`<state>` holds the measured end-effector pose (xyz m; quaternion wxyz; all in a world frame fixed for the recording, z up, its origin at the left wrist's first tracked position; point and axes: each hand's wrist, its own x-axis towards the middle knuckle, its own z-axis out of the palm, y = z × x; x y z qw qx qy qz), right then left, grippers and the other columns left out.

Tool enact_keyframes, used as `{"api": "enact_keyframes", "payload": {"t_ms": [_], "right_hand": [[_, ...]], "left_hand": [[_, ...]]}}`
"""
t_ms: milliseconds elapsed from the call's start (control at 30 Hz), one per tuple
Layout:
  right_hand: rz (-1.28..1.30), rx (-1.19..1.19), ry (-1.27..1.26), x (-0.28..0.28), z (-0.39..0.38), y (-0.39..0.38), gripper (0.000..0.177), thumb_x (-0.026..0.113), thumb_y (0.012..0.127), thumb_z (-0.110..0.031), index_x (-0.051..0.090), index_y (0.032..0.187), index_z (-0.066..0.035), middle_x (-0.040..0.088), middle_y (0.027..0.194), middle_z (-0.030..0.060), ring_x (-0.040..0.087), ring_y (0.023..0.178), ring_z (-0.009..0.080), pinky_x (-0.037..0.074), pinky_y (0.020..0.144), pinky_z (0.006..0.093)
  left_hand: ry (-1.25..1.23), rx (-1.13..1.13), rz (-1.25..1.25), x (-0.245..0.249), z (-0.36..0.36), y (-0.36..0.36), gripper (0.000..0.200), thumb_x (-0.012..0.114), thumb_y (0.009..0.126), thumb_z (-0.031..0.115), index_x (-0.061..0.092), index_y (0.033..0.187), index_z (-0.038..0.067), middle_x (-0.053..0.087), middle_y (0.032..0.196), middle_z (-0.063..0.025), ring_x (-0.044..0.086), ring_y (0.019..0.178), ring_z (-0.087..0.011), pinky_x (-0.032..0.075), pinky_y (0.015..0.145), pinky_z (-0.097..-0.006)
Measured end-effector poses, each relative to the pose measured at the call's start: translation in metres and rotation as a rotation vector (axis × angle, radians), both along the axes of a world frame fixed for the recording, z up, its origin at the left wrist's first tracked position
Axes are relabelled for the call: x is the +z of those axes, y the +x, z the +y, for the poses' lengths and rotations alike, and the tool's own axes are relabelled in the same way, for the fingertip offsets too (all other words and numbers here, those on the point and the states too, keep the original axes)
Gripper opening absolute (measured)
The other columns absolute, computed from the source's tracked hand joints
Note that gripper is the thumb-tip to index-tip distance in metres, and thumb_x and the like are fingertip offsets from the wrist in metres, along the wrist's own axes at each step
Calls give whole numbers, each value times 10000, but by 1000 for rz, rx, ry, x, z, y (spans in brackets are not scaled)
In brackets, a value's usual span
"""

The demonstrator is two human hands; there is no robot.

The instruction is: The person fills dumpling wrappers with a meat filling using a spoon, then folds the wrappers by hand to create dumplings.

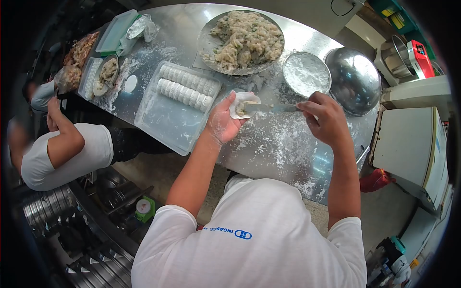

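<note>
My left hand [223,124] cups a round white dumpling wrapper [234,109] on its palm and fingers. A small lump of pale filling [244,106] lies on the wrapper. In my right hand [323,117] is a flat metal spatula [277,108], held by its handle, and its blade tip reaches the filling. Left of my left hand, a clear plastic tray [163,126] holds two rows of floured white dumplings [188,88]. Beyond the hands, a wide metal pan [205,42] carries a large heap of chopped filling [247,38].
Flour is scattered over the steel table [269,144]. At the right stand a bowl of white flour [307,73] and an upturned metal bowl [354,79]. A co-worker in a white shirt [72,151] is at the left, near another filling bowl [109,71]. A white cabinet [402,144] stands right.
</note>
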<state>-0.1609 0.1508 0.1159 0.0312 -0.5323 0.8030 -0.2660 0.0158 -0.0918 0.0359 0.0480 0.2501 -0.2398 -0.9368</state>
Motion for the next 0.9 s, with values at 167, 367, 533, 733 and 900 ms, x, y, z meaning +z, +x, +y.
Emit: {"api": "enact_keyframes", "payload": {"t_ms": [167, 367, 533, 733, 900], "right_hand": [[154, 63, -48, 2, -9, 5, 250, 745, 786, 7, 796, 986, -134, 653, 879, 45, 659, 837, 259, 533, 747, 396], [-51, 7, -55, -5, -8, -3, 257, 745, 778, 12, 793, 977, -142, 655, 873, 41, 661, 826, 261, 533, 738, 402], [93, 78, -88, -9, -19, -14, 289, 742, 754, 20, 789, 994, -132, 649, 859, 50, 663, 816, 268, 538, 724, 401], [127, 214, -97, 0, -42, -17, 262, 744, 753, 10, 786, 969, -133, 645, 859, 41, 667, 830, 255, 551, 738, 406], [155, -70, 114, 36, -64, -18, 178, 691, 835, -44, 793, 962, -115, 686, 903, 86, 707, 819, 285, 577, 752, 413]], "left_hand": [[18, 5, 22, -8, -1, -2, 565, 429, 1118, 373, 478, 1414, -106, 593, 1382, -238, 589, 1302, -359, 487, 1136, -469], [128, -49, 141, 3, -8, 4, 586, 453, 1107, 381, 470, 1404, -125, 569, 1398, -267, 548, 1328, -452, 471, 1164, -501], [96, -66, 130, -2, -14, 9, 600, 472, 1099, 391, 469, 1392, -133, 559, 1410, -269, 541, 1335, -455, 467, 1161, -531], [115, -20, 161, 3, -21, 21, 577, 496, 1092, 368, 470, 1395, -123, 568, 1406, -256, 554, 1334, -422, 464, 1166, -506], [-68, 303, -14, 4, -26, 25, 504, 519, 1088, 287, 476, 1405, -102, 583, 1404, -236, 571, 1330, -371, 470, 1163, -463]]}}
